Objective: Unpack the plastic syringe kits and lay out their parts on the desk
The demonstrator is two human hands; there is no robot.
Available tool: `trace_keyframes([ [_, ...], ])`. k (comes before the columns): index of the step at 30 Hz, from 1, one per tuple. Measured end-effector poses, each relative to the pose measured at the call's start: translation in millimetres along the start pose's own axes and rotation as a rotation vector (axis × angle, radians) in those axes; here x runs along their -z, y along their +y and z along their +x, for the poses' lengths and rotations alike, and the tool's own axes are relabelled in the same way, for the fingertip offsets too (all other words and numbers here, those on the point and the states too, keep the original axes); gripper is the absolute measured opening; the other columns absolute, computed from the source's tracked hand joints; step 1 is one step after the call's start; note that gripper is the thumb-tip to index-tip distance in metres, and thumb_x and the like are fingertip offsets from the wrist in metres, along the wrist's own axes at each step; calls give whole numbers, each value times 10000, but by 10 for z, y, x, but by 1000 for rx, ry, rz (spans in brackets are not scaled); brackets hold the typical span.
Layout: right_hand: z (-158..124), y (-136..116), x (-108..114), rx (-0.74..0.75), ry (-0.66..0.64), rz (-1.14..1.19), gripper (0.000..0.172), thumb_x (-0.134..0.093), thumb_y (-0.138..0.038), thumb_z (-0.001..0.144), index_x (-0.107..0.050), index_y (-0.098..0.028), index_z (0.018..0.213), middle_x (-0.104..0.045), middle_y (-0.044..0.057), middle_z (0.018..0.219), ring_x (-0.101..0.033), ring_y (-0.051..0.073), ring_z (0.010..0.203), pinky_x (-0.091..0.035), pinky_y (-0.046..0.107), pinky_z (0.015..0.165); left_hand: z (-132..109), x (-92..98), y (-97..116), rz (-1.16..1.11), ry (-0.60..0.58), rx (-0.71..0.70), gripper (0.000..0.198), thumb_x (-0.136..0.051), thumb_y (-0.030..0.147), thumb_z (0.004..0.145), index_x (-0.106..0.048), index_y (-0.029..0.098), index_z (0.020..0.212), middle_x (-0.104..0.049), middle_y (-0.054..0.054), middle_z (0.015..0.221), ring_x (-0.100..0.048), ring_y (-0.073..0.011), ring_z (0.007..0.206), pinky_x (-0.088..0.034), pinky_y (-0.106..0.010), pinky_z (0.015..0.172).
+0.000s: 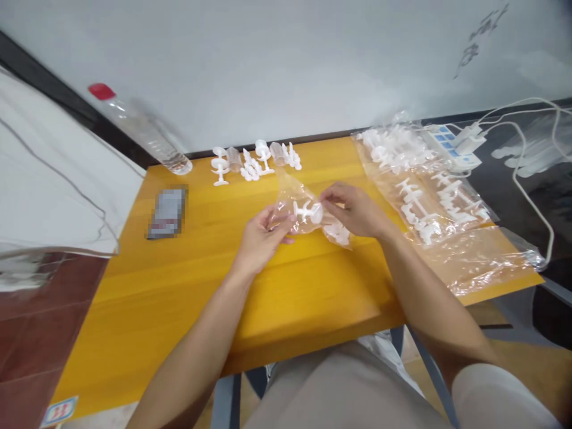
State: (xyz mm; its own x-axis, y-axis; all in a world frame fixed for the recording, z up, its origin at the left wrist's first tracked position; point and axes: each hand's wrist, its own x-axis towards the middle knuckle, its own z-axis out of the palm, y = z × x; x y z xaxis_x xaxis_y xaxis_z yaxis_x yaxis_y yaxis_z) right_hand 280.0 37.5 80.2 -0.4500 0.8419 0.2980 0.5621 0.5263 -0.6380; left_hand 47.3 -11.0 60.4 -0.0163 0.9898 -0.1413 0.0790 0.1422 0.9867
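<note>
A clear plastic bag (288, 190) is stretched between my hands above the yellow table (179, 292). My left hand (263, 238) pinches its left side between thumb and fingers. At the upper right of the bag, my right hand (351, 208) is closed, its fingertips at the plastic near a disc-ended white part. That white plastic part (306, 211), with a stem and short crosspieces, shows in or behind the film; I cannot tell which. More small white pieces (337, 232) sit in the bag's lower right corner, below my right hand.
White plastic parts (220, 167) and small clear cups (233, 159) line the table's back edge. A bottle with a red cap (147, 137) and a blurred-out flat object (167, 213) are at left. Filled bags (420, 202) lie at right beside a power strip (453, 149) with white cables.
</note>
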Motion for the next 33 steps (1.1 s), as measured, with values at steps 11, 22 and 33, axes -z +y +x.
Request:
trace_keyframes([
  [11,-285,75,-837,29,-84,-357,671,-571,-361,1013,-374,-217,1637,-622,185,1441,-577,386,1303,-431,593,1105,-123,582,-294,3,180,16,391,-903,521,703,-772,191,867,-763,-29,858,-673,-156,746,-522,-243,630],
  [22,148,55,25,10,-820,496,570,-658,-425,961,-601,-253,1502,-727,17,1347,-707,210,1193,-572,328,998,-358,709,277,518,-220,-410,301,-755,405,867,-820,332,1152,-789,-46,1232,-707,-298,1204,-516,-484,1126],
  [33,-278,-30,-280,-105,-214,-180,1050,-762,-765,779,-457,-206,1615,-497,216,1592,-516,449,1435,-458,618,1149,-193,724,252,211,-87,106,332,-889,444,712,-817,199,924,-800,-71,890,-705,-179,686,-595,-266,612],
])
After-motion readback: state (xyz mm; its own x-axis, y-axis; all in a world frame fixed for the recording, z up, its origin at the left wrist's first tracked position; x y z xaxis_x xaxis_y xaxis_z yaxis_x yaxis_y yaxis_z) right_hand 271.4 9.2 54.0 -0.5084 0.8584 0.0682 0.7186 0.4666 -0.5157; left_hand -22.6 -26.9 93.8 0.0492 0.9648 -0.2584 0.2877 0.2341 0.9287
